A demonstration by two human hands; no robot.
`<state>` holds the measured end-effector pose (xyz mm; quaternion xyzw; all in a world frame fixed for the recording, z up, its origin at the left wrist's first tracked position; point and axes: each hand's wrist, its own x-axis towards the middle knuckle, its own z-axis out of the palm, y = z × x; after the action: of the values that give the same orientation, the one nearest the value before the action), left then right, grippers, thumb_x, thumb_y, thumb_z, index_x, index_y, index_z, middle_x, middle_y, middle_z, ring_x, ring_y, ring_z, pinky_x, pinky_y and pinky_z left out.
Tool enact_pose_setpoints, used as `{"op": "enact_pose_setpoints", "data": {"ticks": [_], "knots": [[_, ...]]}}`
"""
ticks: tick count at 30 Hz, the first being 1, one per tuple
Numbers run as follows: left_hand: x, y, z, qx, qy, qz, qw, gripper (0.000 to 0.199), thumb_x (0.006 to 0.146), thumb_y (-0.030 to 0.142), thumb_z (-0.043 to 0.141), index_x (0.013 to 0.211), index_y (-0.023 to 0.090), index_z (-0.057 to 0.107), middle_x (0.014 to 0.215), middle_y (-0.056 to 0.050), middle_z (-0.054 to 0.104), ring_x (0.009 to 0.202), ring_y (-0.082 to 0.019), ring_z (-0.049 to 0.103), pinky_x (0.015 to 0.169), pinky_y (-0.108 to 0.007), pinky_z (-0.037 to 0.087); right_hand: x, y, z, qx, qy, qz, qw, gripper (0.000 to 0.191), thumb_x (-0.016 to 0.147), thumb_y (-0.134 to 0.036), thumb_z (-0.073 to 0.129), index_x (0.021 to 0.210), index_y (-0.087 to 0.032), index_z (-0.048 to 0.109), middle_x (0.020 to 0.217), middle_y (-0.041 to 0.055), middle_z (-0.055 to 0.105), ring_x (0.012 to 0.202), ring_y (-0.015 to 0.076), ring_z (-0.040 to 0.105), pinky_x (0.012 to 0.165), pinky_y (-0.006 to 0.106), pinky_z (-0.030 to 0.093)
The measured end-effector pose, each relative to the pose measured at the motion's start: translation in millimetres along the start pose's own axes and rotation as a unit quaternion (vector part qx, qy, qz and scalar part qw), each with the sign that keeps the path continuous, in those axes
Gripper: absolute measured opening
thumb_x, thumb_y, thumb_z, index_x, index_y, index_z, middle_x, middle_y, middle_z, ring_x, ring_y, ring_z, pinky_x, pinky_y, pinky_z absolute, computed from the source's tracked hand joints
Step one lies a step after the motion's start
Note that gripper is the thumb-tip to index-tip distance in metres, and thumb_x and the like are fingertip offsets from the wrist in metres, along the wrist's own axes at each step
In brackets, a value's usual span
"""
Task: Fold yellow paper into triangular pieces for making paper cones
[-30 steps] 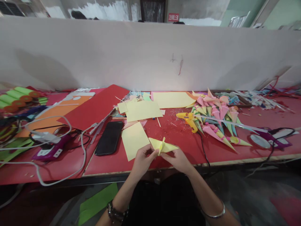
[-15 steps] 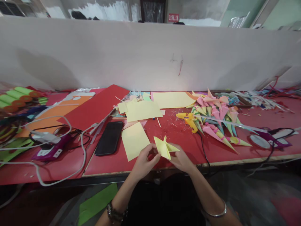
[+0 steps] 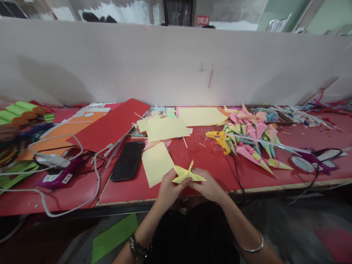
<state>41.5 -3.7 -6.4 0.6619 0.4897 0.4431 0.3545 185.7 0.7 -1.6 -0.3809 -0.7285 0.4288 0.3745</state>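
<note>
A folded piece of yellow paper [image 3: 189, 176], with points sticking out to both sides and one upward, is held just over the table's front edge. My left hand [image 3: 171, 185] pinches it from the left, thumb at its middle. From the right my right hand [image 3: 206, 185] grips it too, thumb close to the other thumb; the fingers behind the paper are hidden. Left of my hands lies a flat yellow paper sheet [image 3: 157, 164] on the red table [image 3: 192, 150]. A yellow glue gun [image 3: 220, 140] rests to the right, beyond my right hand.
A black phone [image 3: 127, 161] lies left of the yellow sheet. Pink, yellow and green paper cones [image 3: 255, 128] are heaped at the right. White cables [image 3: 99, 176] and a purple power strip [image 3: 59, 176] occupy the left. A white partition [image 3: 154, 66] rises behind.
The folded paper has turned so its points now spread left and right. Both my hands have closed in around its middle, thumbs coming together.
</note>
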Motion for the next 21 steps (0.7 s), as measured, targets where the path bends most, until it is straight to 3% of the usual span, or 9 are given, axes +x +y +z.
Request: {"op": "enact_pose_setpoints", "data": {"ticks": [4,9,15,21], "knots": [[0.5,-0.7,0.4,-0.053,0.003,-0.054,0.997,0.014,0.066,0.028,0.059,0.069,0.014,0.058,0.067,-0.001,0.062,0.062,-0.014,0.056,0.059,-0.024,0.044,-0.5,-1.6,1.5,0.022,-0.004,0.0,1.0,0.014,0.075,-0.021,0.053,0.086,-0.018,0.061,0.081,0.0023,0.061,0.075,0.0154,0.056,0.069,0.025,0.043],[1.4,-2.3,-0.6,-0.121,0.015,-0.123,0.985,0.023,0.064,0.031,0.06,0.077,0.011,0.061,0.077,-0.007,0.067,0.071,-0.019,0.06,0.064,-0.027,0.047,-1.2,0.3,0.9,0.086,0.043,0.021,0.995,0.02,0.074,-0.026,0.056,0.092,-0.018,0.059,0.093,0.003,0.06,0.087,0.0162,0.055,0.078,0.026,0.042],[1.9,2.0,-1.1,-0.144,0.003,-0.142,0.979,0.028,0.062,0.034,0.063,0.078,0.011,0.062,0.081,-0.008,0.068,0.074,-0.021,0.061,0.067,-0.03,0.048,1.8,4.8,-2.8,0.156,0.125,0.077,0.977,0.017,0.073,-0.033,0.054,0.07,-0.017,0.057,0.074,0.0015,0.058,0.071,0.0135,0.054,0.065,0.023,0.043],[3.1,3.4,1.1,-0.156,0.017,-0.15,0.976,0.03,0.06,0.034,0.064,0.08,0.011,0.06,0.083,-0.009,0.068,0.076,-0.021,0.061,0.068,-0.03,0.048,0.7,5.0,-1.9,0.169,0.173,0.096,0.965,0.017,0.068,-0.034,0.06,0.066,-0.017,0.054,0.068,-0.0004,0.057,0.065,0.012,0.053,0.061,0.023,0.044]]}}
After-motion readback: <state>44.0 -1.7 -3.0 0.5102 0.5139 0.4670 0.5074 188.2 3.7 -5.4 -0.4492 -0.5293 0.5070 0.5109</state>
